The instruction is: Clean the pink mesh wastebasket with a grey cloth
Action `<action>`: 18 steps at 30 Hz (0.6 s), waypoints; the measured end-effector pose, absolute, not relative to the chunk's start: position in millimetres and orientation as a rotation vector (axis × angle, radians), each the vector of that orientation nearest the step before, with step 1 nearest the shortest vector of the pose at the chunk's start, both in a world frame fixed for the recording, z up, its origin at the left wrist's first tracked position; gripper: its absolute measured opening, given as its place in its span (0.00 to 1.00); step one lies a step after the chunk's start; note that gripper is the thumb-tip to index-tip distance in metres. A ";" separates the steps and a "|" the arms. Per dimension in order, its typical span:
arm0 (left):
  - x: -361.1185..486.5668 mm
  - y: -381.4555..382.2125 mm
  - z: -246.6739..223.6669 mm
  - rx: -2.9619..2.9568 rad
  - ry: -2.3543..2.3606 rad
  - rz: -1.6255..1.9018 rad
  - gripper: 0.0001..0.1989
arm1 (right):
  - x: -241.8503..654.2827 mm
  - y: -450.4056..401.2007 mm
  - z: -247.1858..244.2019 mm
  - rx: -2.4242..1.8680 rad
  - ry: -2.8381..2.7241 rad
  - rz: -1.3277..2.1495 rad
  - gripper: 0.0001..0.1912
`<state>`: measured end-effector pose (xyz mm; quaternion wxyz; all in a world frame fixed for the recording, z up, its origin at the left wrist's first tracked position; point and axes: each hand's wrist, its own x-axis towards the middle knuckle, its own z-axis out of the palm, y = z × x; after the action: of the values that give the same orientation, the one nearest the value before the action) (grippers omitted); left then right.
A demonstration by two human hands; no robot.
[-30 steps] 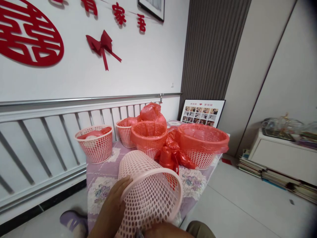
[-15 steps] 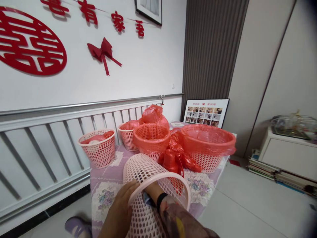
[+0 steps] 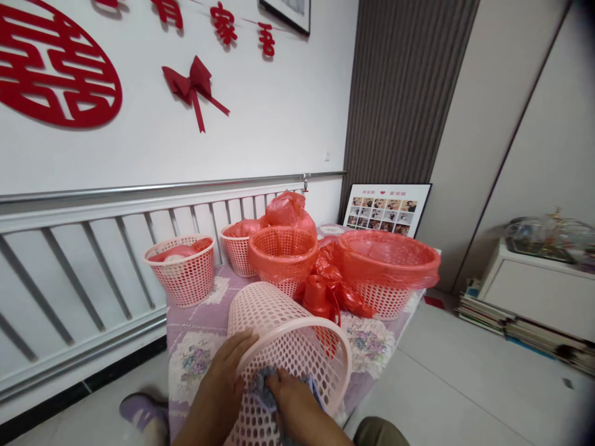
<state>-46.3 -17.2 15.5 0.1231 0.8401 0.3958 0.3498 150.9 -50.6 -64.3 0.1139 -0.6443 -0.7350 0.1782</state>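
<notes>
A pale pink perforated plastic wastebasket (image 3: 274,310) lies tipped on its side at the near edge of the table, its mouth facing me. My left hand (image 3: 227,371) grips it at the rim, with the fingers along the outer wall and the thumb hidden. Inside the mouth, my right hand (image 3: 295,396) has its fingers closed on a grey and purple cloth (image 3: 264,387), pressed against the lower inner wall. Part of the cloth is hidden beneath that hand.
Behind stand a basket holding red plastic (image 3: 186,279), two baskets lined with red bags (image 3: 283,257) (image 3: 390,266) and another basket (image 3: 239,251). A red bag roll (image 3: 317,296) sits among them on the floral tablecloth (image 3: 195,365). A radiator (image 3: 93,272) runs along the left.
My right hand has drawn back from deep inside the wastebasket towards its mouth, bringing the cloth into view. My left hand keeps its hold on the rim.
</notes>
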 end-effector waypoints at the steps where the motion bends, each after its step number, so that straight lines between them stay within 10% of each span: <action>1: -46.4 -17.2 15.9 2.448 1.151 1.023 0.36 | 154.4 -63.7 -69.2 -1.863 -2.171 0.550 0.30; 7: -48.2 -17.0 15.2 2.325 1.136 1.101 0.32 | 168.7 -101.4 -90.9 -1.917 -2.084 0.695 0.17; 18: -62.5 -71.9 -98.7 1.912 1.403 1.112 0.27 | 172.4 -104.8 -83.1 -1.866 -2.144 0.719 0.23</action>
<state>-62.5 -71.9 -98.7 0.2582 0.7052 0.5175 0.4101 172.4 -104.8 -83.1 0.1046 -0.6330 -0.7273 0.2437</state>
